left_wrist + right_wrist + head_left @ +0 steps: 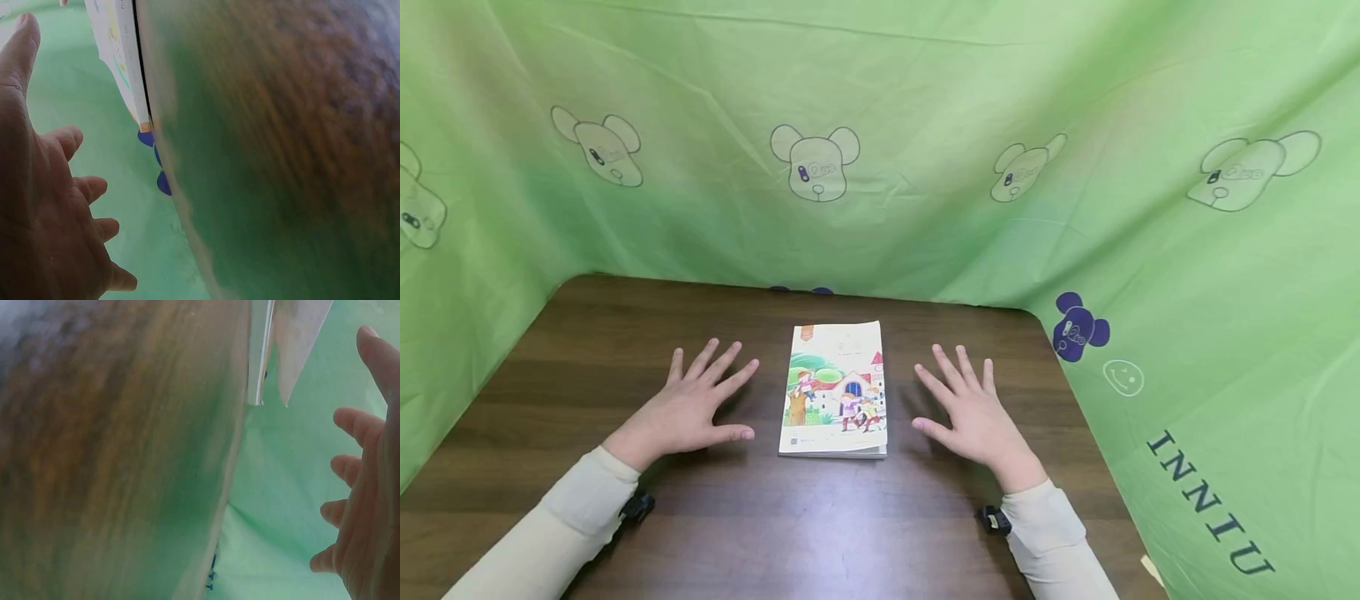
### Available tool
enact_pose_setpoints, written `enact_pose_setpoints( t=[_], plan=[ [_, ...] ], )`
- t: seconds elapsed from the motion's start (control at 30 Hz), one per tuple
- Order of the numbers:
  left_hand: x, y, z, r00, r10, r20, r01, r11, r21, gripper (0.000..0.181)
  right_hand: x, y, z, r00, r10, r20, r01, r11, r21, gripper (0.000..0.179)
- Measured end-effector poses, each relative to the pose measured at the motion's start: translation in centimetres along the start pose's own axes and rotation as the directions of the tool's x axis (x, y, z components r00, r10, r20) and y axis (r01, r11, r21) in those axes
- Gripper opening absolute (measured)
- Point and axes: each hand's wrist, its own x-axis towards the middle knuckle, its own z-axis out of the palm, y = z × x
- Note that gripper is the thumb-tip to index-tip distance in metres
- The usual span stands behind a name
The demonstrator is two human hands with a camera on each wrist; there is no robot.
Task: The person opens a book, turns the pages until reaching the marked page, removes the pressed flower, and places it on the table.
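A thin paperback book (pixel 835 387) with a colourful cartoon cover lies closed on the table, between the two hands. Its front cover lifts a little at the right side, as the right wrist view shows from the edge of the book (pixel 257 356). To the left of it, my left hand (pixel 688 408) is held palm down with fingers spread, apart from the book. My right hand (pixel 977 417) mirrors it on the other side, fingers spread and touching nothing but perhaps the air above the wood. Both wrist views show straight, separated fingers with a gap to the tabletop.
The dark wooden table (pixel 700 517) has rounded far corners. A green cloth (pixel 917 67) printed with bear heads hangs around its back and sides. Small black devices, one on the left wrist (pixel 637 507) and another on the right (pixel 995 521), sit below the sleeves.
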Motion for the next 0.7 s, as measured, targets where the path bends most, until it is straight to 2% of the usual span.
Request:
enact_pose_setpoints(
  t=[0.2, 0.43, 0.7],
  plan=[
    [-0.5, 0.1, -0.2, 1.000, -0.022, 0.013, 0.022, 1.000, -0.011, 0.102, 0.0, -0.1, -0.9, 1.000, 0.006, 0.003, -0.006, 1.000, 0.020, 0.084],
    [-0.4, 0.3, -0.6, 1.000, -0.029, 0.009, 0.029, 1.000, 0.003, 0.104, -0.3, -0.3, -1.5, 1.000, 0.002, -0.026, -0.001, 0.999, 0.046, 0.084],
    [-0.3, 0.9, -1.0, 1.000, -0.029, -0.005, 0.029, 1.000, -0.001, 0.106, -0.1, -1.3, -1.6, 0.998, -0.039, -0.052, 0.042, 0.997, 0.062, 0.085]
  ],
)
